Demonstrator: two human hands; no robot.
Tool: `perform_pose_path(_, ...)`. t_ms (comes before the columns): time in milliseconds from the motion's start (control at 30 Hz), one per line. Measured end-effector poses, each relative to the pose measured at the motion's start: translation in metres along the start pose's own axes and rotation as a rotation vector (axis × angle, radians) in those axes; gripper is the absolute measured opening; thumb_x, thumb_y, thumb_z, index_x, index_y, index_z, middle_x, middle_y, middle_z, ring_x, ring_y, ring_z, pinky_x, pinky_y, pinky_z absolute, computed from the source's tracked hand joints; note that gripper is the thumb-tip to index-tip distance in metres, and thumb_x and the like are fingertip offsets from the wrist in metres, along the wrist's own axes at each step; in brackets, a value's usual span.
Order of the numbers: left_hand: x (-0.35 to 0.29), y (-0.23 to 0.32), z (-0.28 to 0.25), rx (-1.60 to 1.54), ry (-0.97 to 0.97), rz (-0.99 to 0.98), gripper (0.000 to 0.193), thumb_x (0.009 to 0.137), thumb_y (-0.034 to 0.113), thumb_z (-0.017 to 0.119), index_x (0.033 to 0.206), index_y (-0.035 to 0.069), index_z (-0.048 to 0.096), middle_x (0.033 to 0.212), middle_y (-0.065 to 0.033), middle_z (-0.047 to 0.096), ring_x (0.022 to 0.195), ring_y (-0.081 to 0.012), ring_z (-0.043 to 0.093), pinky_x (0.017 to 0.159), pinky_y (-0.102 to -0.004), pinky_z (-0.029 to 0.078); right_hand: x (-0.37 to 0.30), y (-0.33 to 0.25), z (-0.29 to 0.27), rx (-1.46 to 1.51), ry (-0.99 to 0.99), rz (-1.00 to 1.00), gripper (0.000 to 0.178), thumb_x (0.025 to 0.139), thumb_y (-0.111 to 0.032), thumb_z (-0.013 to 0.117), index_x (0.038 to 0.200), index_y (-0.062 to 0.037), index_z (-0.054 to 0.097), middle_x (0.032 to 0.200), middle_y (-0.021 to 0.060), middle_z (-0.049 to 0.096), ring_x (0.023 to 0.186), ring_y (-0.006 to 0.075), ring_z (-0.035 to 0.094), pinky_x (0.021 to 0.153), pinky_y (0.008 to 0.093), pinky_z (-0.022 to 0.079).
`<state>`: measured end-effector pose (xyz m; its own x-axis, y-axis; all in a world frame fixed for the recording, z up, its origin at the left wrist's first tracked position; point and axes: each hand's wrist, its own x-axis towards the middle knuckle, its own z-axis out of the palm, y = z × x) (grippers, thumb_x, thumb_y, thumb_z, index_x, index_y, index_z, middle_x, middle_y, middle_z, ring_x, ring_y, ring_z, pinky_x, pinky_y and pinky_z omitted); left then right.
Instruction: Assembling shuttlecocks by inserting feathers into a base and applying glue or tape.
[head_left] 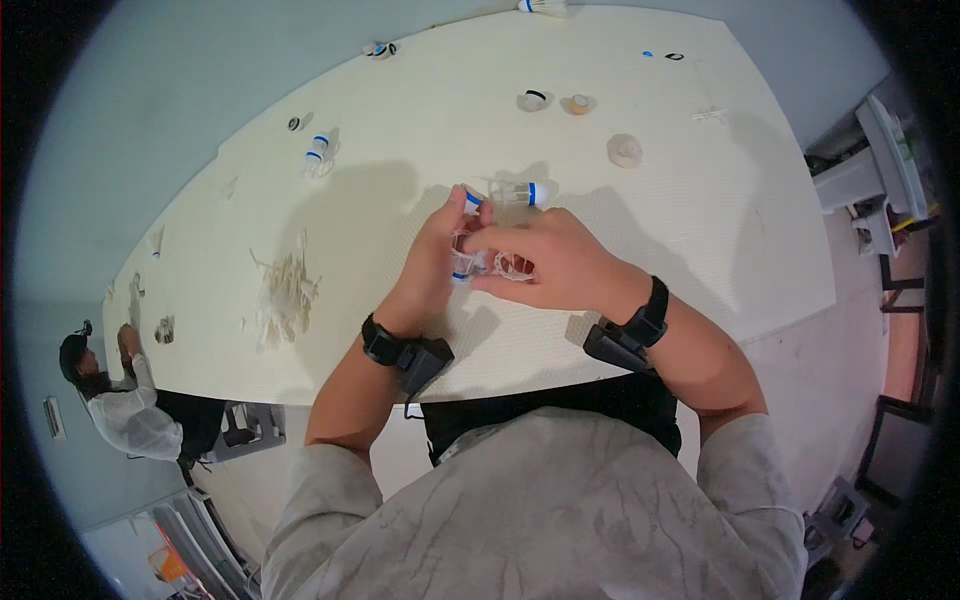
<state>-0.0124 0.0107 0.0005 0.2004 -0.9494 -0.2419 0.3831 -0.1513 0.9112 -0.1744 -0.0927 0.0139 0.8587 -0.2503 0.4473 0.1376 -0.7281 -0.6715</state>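
My left hand (432, 262) and my right hand (555, 258) meet close together over the white table. Between them is a clear plastic shuttlecock skirt (514, 266) with a net-like rim, and a blue-banded part (461, 272) of it shows beside the left palm. Both hands have their fingers curled around this piece. A small blue strip (473, 200) shows at the left fingertips; whether it is loose or attached I cannot tell. Just beyond the fingers lies a shuttlecock (525, 194) with a white tip, a blue band and a see-through skirt.
A pile of white feathers (285, 292) lies to the left on the table (720, 240). Blue-banded clear pieces (316, 155), a tape roll (579, 104), a round beige piece (624, 150) and white sticks (709, 115) lie farther off. Another person (130, 410) sits at the far left.
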Motion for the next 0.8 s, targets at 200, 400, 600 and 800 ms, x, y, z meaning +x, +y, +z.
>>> perform_pose_path(200,0.001,-0.003,0.004,-0.051,0.039,0.069,0.045,0.105,0.054,0.04,0.101,0.012,0.055,0.087,0.0005,0.06,0.078,-0.0094,0.058,0.069,-0.0258,0.045,0.001,0.003,0.0,-0.012,0.143,-0.087,0.01,0.08,-0.012,0.078,0.086,-0.0103,0.071,0.067,0.0055,0.062,0.054,0.0234,0.058,0.049,0.0329,0.043)
perform_pose_path(400,-0.006,0.001,0.019,-0.055,0.218,0.009,0.048,0.105,0.053,0.038,0.101,0.009,0.057,0.085,-0.0028,0.063,0.072,-0.009,0.056,0.064,-0.0235,0.042,0.0,0.004,-0.001,-0.1,0.307,-0.075,0.008,0.08,-0.015,0.076,0.083,-0.0109,0.069,0.071,0.0032,0.065,0.059,0.0233,0.063,0.05,0.0345,0.047)
perform_pose_path(600,-0.007,-0.007,0.0,0.187,0.072,0.207,0.041,0.104,0.047,0.039,0.101,0.01,0.057,0.075,-0.0015,0.059,0.063,-0.0124,0.055,0.06,-0.0269,0.042,-0.001,0.001,-0.008,0.054,0.505,0.038,0.007,0.084,-0.01,0.075,0.085,-0.0067,0.069,0.067,0.0058,0.06,0.052,0.0163,0.053,0.048,0.0278,0.04)
perform_pose_path(800,-0.017,0.005,0.012,0.226,-0.092,0.242,0.028,0.102,0.032,0.047,0.102,0.006,0.057,0.074,-0.0031,0.057,0.063,-0.0118,0.052,0.058,-0.026,0.041,0.001,0.003,-0.007,0.189,0.381,0.009,0.006,0.085,-0.009,0.074,0.088,-0.0056,0.07,0.066,0.0061,0.059,0.051,0.0147,0.05,0.047,0.0269,0.038)
